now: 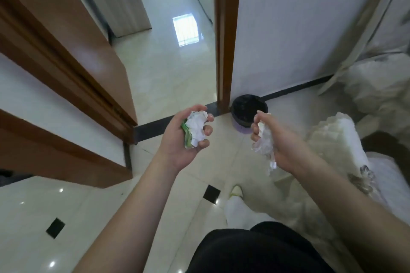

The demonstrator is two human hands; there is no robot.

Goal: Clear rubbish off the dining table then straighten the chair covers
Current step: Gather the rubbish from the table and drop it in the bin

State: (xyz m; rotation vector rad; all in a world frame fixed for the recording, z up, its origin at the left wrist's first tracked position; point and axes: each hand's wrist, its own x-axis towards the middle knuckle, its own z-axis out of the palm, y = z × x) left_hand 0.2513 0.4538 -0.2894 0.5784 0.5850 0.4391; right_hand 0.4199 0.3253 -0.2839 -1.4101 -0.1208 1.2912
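Bin (248,109) stands ahead on the floor — nearer the right hand (275,139), gripping clear wrap (265,143); left hand (186,137) clutches crumpled paper (197,125).

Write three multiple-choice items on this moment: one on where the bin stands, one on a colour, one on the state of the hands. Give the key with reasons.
1. Where does the bin stand?
A. On the floor by the door frame
B. On a table
C. Under a chair

2. What colour shows beside the white crumpled paper in the left hand?
A. Red
B. Green
C. Blue

3. What state are the hands in?
A. Both lie flat and hold nothing
B. Only the left holds something
C. Each grips rubbish

Key: 1 A, the bin sits on the floor tiles at the foot of the frame and wall. 2 B, a green wrapper edge shows beside the paper. 3 C, the left hand holds paper and the right hand holds clear crinkled plastic.
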